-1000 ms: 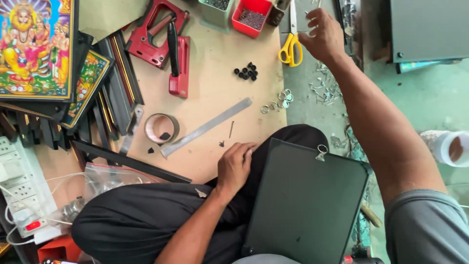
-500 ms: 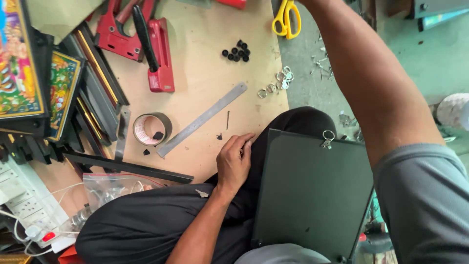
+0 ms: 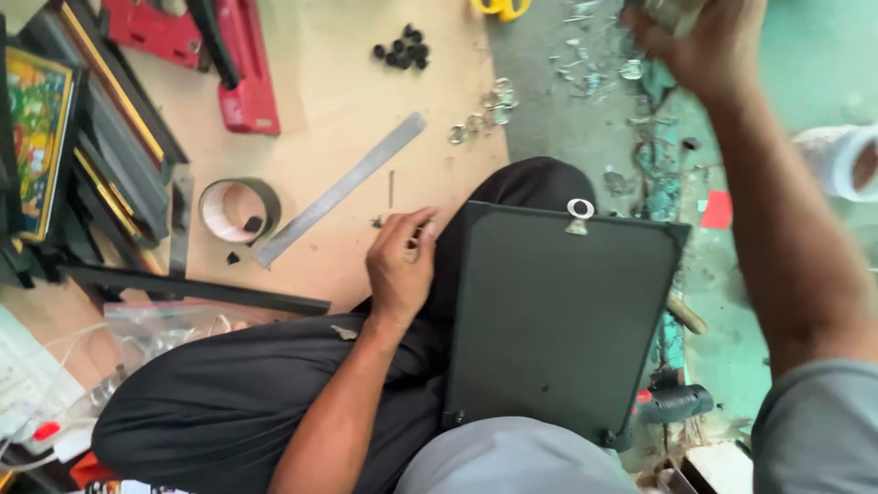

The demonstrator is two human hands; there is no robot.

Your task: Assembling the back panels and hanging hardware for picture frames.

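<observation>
a: where is the dark frame back [image 3: 558,320]?

b: it lies on the lap of the person, on the black trousers [image 3: 229,393], with a small metal hanger [image 3: 579,216] at its far edge.

a: and the left hand [image 3: 400,265]?

b: it rests just beside the left edge of the frame back, the fingers curled together. if it pinches something small, i cannot tell.

a: the right hand [image 3: 700,41]?

b: it is raised well beyond the far right corner of the frame back, blurred, closed around something glassy. what it is, i cannot tell.

a: what else is near?

b: left of the frame back, on the brown board [image 3: 329,91], lie a metal ruler [image 3: 340,189] and a tape roll [image 3: 240,209]. further from the frame back are a red tool [image 3: 247,78] and small black pieces [image 3: 402,50].
</observation>
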